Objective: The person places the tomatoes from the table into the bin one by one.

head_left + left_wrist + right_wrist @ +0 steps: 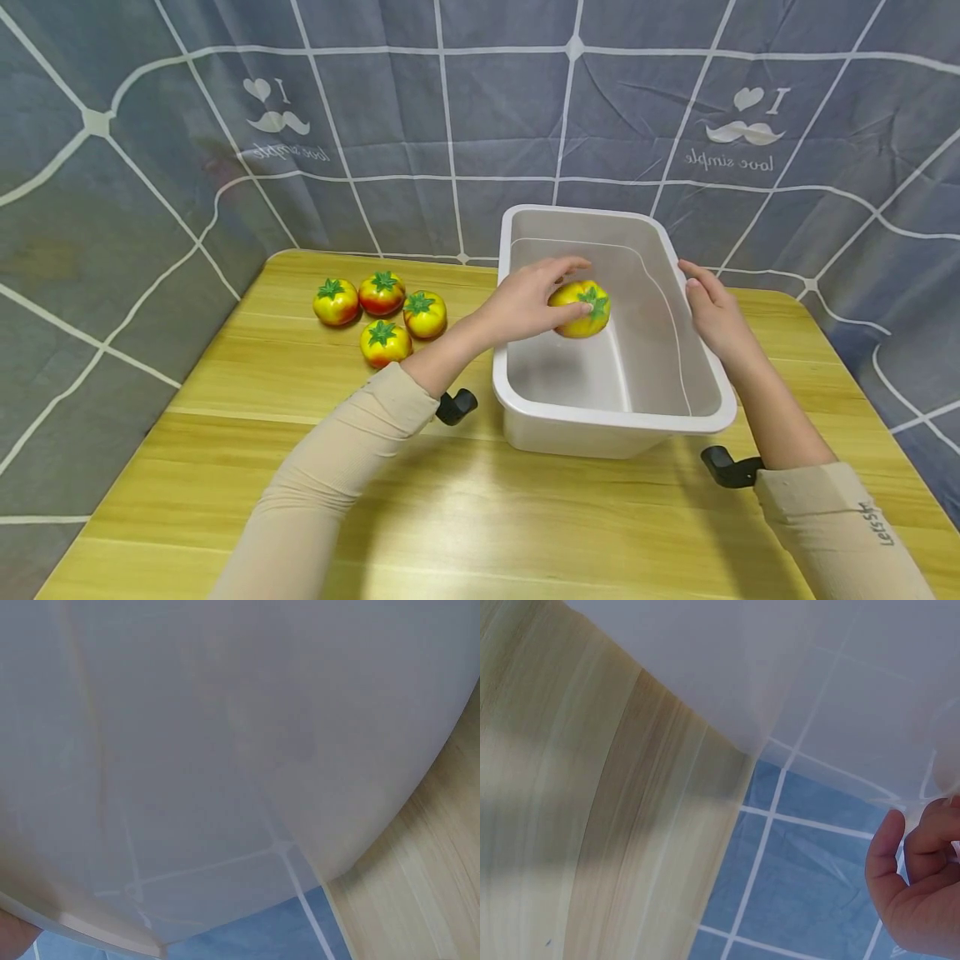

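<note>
Sleeve [322, 475] foremost; left hand [525, 304] pinches fruit [577, 323] over tub [570, 439]: likely light, hard, slick; grasp sides. Right hand [717, 323] at rim [607, 418], grip unclear.

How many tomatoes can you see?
5: leftmost tomato, back tomato, right tomato and front tomato on the table, left of the tub; held tomato in the left grip. The left arm might hide more.
</note>
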